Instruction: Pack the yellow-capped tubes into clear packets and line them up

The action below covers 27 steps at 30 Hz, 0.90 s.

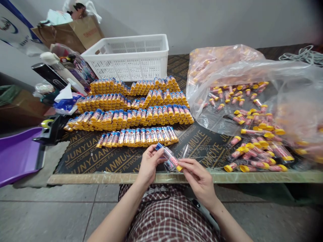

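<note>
My left hand (148,164) and right hand (201,177) gripping a pink-filled tube (169,156), clear bag (248,69) holding more tubes (227,97), basket (131,64) behind stacks (141,114)

Print on the held tube (170,156) is too blurred to read; the left edge crops the purple pan (20,154).

Tube (170,156): clear, reddish inside, blue upper end (158,146), yellow lower cap (179,168)
Pose: slanted between your hands (148,164), by the counter's (83,153) edge
</note>
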Available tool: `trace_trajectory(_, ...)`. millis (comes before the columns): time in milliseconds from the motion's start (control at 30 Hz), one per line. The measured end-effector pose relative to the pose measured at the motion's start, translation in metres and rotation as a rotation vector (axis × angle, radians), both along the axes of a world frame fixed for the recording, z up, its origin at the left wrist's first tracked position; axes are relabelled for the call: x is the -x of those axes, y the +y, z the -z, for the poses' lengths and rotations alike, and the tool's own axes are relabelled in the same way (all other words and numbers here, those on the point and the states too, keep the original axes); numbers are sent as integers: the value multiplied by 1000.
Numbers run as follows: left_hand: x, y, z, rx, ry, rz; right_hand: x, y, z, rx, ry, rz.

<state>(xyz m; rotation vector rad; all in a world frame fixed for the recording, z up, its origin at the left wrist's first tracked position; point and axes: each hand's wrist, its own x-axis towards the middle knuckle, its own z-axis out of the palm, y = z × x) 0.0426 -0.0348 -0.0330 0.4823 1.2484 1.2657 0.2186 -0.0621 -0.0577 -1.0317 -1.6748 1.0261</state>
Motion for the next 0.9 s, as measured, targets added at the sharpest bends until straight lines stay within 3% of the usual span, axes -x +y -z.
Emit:
trace_trajectory(167,-2,-3,-5,53,-68,83,1,3,2,-26,-7,-10)
trace_trajectory(300,-6,-10,-7,100,-64,282,2,6,2,-133,-114,7)
trace_trajectory(400,-9,-15,-8,121,-61,370,0,9,0,-132,-130,-88)
trace_trajectory(567,-12,-19,-9,158,-67,422,-1,10,-1,-113,-80,-239)
trace_trajectory(900,-13,-22,-12,173,-72,421,3,4,3,-68,43,-190)
